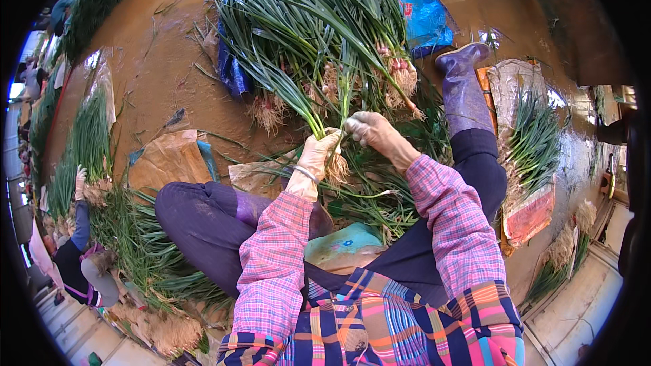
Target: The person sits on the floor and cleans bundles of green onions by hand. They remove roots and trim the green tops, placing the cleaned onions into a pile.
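My left hand (pixel 318 157) is closed around a small bunch of green garlic plants (pixel 316 124), their leaves pointing away from me and their pale roots (pixel 336 169) hanging by the wrist. Close beside it, my right hand (pixel 374 132) has its fingers bent together at the stems of the bunch; whether it pinches a leaf cannot be made out. Just beyond both hands lies a large pile of the same plants (pixel 310 25), with reddish-white bulbs and stringy roots towards me. Loose plants and leaves (pixel 376 198) lie below my hands, between my legs.
Blue plastic sheeting (pixel 419 10) lies under the pile on wet brown ground. More plants rest on a sack (pixel 539 147) at the right and in heaps (pixel 137 239) at the left, where another person (pixel 76 269) works. My purple boot (pixel 460 91) stands right of the pile.
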Motion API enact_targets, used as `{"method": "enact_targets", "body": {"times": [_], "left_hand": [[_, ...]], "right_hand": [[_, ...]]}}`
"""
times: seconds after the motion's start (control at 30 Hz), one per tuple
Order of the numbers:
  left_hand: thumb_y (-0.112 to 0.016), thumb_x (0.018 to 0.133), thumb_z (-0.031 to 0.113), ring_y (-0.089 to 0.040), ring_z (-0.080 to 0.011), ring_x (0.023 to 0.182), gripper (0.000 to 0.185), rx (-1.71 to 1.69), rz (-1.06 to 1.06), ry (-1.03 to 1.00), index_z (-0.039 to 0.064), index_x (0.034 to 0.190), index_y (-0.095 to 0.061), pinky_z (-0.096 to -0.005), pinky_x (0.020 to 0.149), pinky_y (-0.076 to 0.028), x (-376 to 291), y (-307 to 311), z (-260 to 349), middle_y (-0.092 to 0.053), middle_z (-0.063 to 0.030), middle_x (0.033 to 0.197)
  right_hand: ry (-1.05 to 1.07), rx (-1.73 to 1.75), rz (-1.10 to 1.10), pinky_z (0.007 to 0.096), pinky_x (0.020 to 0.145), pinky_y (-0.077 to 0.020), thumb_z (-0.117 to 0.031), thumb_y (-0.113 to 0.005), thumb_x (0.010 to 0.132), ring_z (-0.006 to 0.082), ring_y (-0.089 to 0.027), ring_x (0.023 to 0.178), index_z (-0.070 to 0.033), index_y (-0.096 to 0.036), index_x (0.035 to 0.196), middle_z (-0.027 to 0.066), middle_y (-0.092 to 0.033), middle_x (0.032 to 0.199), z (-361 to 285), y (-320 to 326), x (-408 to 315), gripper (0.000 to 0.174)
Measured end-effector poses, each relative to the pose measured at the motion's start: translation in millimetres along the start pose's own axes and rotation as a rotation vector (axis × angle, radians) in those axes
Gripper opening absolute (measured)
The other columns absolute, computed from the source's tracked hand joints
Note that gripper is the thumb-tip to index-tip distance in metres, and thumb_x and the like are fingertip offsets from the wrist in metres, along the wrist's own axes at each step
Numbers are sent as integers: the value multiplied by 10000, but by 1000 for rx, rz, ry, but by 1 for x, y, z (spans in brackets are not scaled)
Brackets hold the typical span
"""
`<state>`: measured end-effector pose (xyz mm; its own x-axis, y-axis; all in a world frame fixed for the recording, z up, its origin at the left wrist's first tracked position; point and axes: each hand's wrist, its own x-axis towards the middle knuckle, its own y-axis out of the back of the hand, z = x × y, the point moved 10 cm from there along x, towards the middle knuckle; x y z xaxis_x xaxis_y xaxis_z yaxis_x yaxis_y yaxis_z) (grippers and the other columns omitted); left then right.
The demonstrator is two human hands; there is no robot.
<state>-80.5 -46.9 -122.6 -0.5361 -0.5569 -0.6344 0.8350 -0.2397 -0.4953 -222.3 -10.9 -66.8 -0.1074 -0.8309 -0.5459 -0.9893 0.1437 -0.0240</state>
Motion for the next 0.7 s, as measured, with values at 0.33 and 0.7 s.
{"method": "enact_targets", "body": {"times": [0.33,0.7], "left_hand": [[-711,891,119,-533,-32,510,91,80,-103,11,41,931,-687,-155,442,-366,-14,0,18,-704,-60,758],[-690,898,164,-501,-62,487,90,259,85,131,96,892,-631,-206,395,-348,-26,-1,-16,-607,-2,679]], "right_hand": [[-292,-1312,-608,426,787,-535,-416,-666,816,331,-685,861,-37,-740,897,179,-707,869,51,38,-37,394],[522,-1232,85,456,603,-524,-242,-611,828,355,-672,675,-74,-662,749,143,-662,697,-50,-48,20,193]]}}
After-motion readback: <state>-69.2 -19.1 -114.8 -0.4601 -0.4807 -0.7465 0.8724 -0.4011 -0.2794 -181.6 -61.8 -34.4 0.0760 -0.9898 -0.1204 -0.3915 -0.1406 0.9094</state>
